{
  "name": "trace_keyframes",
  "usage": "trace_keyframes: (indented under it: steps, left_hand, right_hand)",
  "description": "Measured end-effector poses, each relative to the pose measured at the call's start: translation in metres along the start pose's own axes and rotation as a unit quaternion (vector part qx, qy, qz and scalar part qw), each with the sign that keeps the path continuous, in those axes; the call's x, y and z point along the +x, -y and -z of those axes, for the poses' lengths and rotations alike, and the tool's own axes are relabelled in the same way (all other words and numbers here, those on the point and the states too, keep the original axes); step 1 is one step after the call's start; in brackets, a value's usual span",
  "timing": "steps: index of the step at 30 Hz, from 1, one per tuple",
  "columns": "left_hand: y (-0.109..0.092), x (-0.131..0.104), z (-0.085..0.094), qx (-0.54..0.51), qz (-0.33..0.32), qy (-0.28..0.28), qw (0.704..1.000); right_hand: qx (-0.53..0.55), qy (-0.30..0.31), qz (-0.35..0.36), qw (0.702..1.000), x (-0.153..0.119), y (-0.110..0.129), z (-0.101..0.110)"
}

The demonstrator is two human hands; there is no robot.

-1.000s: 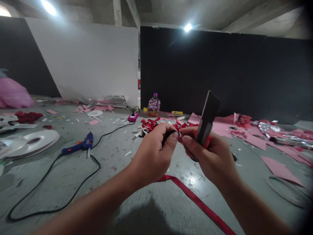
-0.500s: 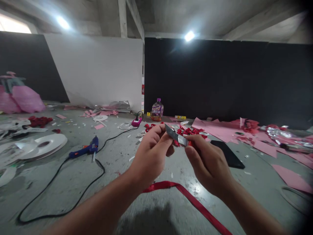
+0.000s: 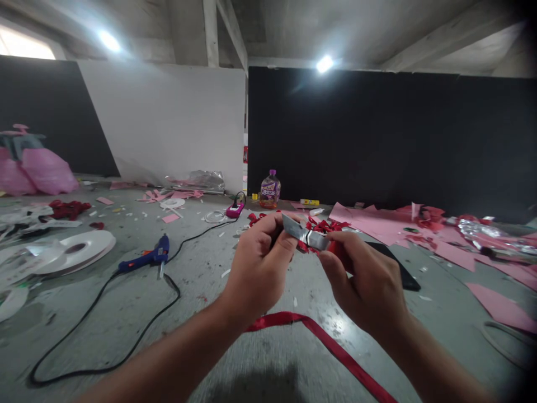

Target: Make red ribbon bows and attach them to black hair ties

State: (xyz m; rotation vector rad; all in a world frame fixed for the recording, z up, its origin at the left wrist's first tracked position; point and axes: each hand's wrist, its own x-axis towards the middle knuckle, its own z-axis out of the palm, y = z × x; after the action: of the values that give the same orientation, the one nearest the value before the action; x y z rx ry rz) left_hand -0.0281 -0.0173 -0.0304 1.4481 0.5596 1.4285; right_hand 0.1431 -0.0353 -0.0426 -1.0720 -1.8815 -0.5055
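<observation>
Near the middle of the view, my left hand (image 3: 262, 257) pinches one end of a flat, shiny grey strip (image 3: 308, 235) between thumb and fingers. My right hand (image 3: 363, 274) is closed at the strip's other end, with something red beside its fingertips. A dark band crosses the strip between the two hands. Below my hands a red ribbon (image 3: 335, 341) lies on the grey surface, running toward the bottom right. Behind them is a pile of red ribbon pieces (image 3: 327, 225), partly hidden by my hands.
A blue glue gun (image 3: 146, 258) with a black cable lies left, beside white ribbon rolls (image 3: 84, 249). At the back stand a bottle (image 3: 270, 190) and a magenta socket (image 3: 235, 209). Right are a black flat object (image 3: 398, 268) and pink sheets (image 3: 369, 221).
My right hand has shifted slightly to the right. More of the strip shows between my hands, with a dark band now visible across it, and its face looks brighter.
</observation>
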Motion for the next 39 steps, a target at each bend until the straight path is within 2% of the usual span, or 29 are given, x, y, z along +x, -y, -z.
trace_keyframes:
  steps: [7,14,20,28,34,37,39]
  left_hand:
    - [-0.001,0.0,0.0,0.023,-0.011,-0.002,1.0]
    - [0.009,0.001,-0.001,-0.007,-0.035,-0.017,0.999]
    - [0.007,0.0,0.001,0.027,-0.059,-0.039,0.997]
    - [0.004,-0.001,-0.001,0.067,-0.07,-0.034,0.995]
    - [0.005,-0.001,-0.004,0.044,-0.042,-0.069,0.996]
    - [0.009,0.002,-0.002,0.0,-0.013,-0.097,0.995]
    - [0.009,0.005,-0.002,-0.035,0.003,-0.096,0.995]
  right_hand:
    - [-0.018,-0.007,0.008,1.0,0.003,-0.004,0.007]
    - [-0.006,-0.005,-0.006,1.0,0.002,-0.001,0.004]
    - [-0.037,-0.01,-0.005,0.999,0.002,-0.003,0.006]
    - [-0.036,-0.008,-0.006,0.999,0.003,-0.002,0.009]
    - [-0.038,-0.028,-0.03,0.998,0.006,-0.006,0.013]
    - [0.0,-0.04,-0.053,0.998,0.008,-0.007,0.014]
    - [0.017,-0.04,-0.069,0.997,0.009,-0.007,0.014]
